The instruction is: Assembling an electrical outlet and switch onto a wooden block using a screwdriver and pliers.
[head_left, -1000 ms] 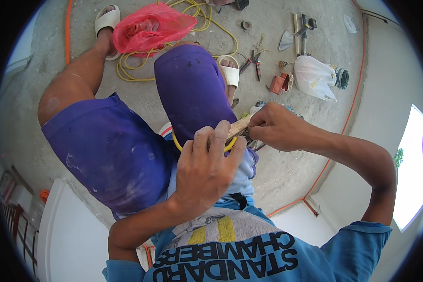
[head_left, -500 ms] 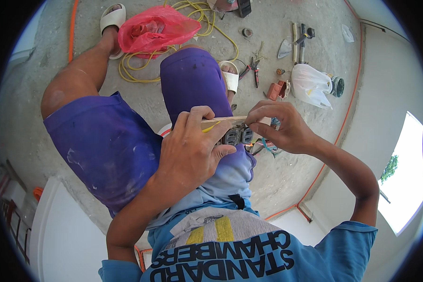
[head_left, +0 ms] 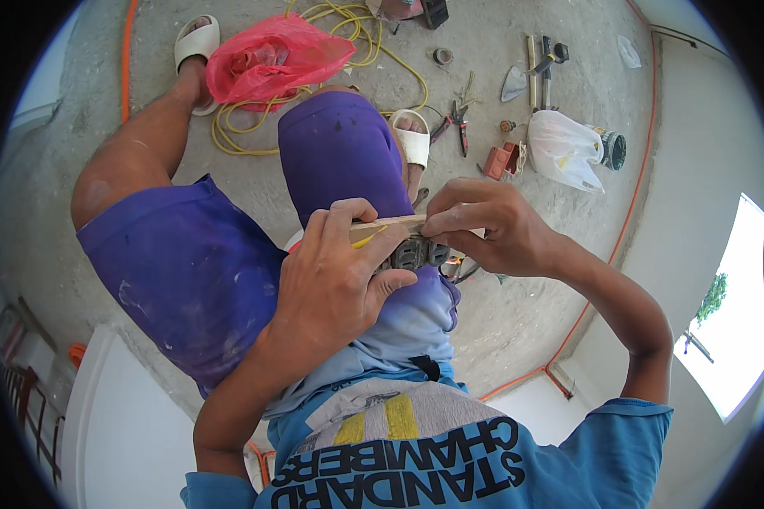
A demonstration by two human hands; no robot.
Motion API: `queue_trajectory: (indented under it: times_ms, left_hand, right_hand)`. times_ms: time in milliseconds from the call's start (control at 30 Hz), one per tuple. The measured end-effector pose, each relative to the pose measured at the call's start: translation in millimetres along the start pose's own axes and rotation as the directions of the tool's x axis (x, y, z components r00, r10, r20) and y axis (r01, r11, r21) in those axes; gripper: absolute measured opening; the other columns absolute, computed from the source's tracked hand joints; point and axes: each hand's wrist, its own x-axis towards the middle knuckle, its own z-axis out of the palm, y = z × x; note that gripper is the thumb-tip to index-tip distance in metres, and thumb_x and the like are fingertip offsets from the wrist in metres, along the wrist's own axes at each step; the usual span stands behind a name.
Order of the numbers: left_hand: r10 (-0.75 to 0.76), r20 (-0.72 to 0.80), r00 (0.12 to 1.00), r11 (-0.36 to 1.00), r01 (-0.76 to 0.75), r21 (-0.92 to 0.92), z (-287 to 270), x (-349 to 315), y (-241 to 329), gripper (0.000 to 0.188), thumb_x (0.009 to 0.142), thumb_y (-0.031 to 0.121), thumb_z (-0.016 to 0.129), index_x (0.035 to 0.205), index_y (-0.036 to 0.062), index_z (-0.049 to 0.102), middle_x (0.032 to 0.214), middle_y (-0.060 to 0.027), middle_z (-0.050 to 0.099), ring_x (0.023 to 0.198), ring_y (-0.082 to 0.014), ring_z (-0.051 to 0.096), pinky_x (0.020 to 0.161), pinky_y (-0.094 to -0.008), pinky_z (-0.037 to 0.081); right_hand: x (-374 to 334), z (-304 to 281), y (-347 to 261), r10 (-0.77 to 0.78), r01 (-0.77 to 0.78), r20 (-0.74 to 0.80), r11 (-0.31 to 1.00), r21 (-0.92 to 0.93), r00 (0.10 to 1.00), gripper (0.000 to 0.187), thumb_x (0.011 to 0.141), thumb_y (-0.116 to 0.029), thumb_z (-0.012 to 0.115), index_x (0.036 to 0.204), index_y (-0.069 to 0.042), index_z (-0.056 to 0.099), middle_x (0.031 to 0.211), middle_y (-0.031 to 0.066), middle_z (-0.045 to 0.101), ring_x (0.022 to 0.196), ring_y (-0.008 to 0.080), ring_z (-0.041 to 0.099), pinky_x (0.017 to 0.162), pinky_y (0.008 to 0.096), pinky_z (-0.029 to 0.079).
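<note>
Between my hands, above my lap, is a wall outlet plate (head_left: 399, 222), seen almost edge-on with its thin pale edge upward. Two dark grey socket modules (head_left: 411, 253) stick out on the side nearest me. My left hand (head_left: 335, 271) grips the plate's left part, fingers over the far edge and thumb below the modules. A short yellow wire (head_left: 367, 238) shows at its fingers. At the plate's right end my right hand (head_left: 492, 225) is closed, thumb and fingertips pinched together against it. Whether those fingertips also hold a wire is hidden.
A pink plastic bag (head_left: 272, 64) lies by a coiled yellow cord (head_left: 242, 144). Farther right are pliers (head_left: 459, 127), a red box (head_left: 499, 161), a white plastic bag (head_left: 562, 148), a hammer (head_left: 547, 72), a trowel (head_left: 514, 85) and a tape roll (head_left: 442, 57). Orange conduit (head_left: 632, 220) follows the right wall.
Both hands and the outlet plate have shifted slightly left. My right hand has come closer to the socket modules, and the teal wires below it are now mostly out of sight.
</note>
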Motion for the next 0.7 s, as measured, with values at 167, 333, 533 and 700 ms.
queue_trajectory:
  times_ms: [167,333,533,700]
  left_hand:
    - [-0.011,0.011,1.000,1.000,0.012,-0.009,-0.9,0.9,2.2,0.045,0.080,0.035,0.081,0.118,0.0121,0.072,0.118,-0.0113,0.056,0.104,-0.0320,0.059,0.082,-0.0432,0.054]
    - [-0.020,0.022,1.000,1.000,0.021,-0.021,-1.8,1.4,3.2,0.043,0.081,0.033,0.081,0.117,0.0097,0.072,0.118,-0.0127,0.057,0.105,-0.0334,0.060,0.087,-0.0434,0.052]
    - [-0.023,0.018,1.000,0.999,0.023,-0.022,-0.7,0.8,1.6,0.043,0.081,0.035,0.081,0.116,0.0101,0.072,0.117,-0.0126,0.057,0.105,-0.0329,0.060,0.086,-0.0426,0.053]
    - [-0.012,0.007,1.000,1.000,0.012,-0.029,-0.9,-0.1,0.8,0.043,0.082,0.035,0.081,0.116,0.0110,0.073,0.118,-0.0124,0.057,0.104,-0.0323,0.060,0.086,-0.0425,0.053]
  right_hand:
    - [8.6,-9.6,-4.8,0.023,-0.023,0.096,1.000,-0.004,0.995,0.017,0.086,-0.001,0.076,0.102,-0.002,0.076,0.098,0.0097,0.071,0.089,0.0222,0.069,0.076,0.0356,0.054]
    - [15.7,-16.4,-3.6,0.268,-0.303,0.225,0.943,0.138,0.937,0.014,0.091,-0.008,0.075,0.103,-0.002,0.076,0.095,0.0084,0.071,0.089,0.0195,0.067,0.081,0.0342,0.053]
    - [24.9,-20.7,9.8,0.208,-0.293,0.342,0.931,0.219,0.916,0.015,0.092,-0.007,0.073,0.106,-0.002,0.078,0.094,0.0070,0.072,0.088,0.0175,0.066,0.079,0.0326,0.052]
    - [30.0,-17.7,8.3,0.222,-0.302,0.335,0.930,0.210,0.916,0.015,0.091,-0.007,0.075,0.105,-0.003,0.079,0.093,0.0065,0.072,0.087,0.0151,0.066,0.075,0.0300,0.051]
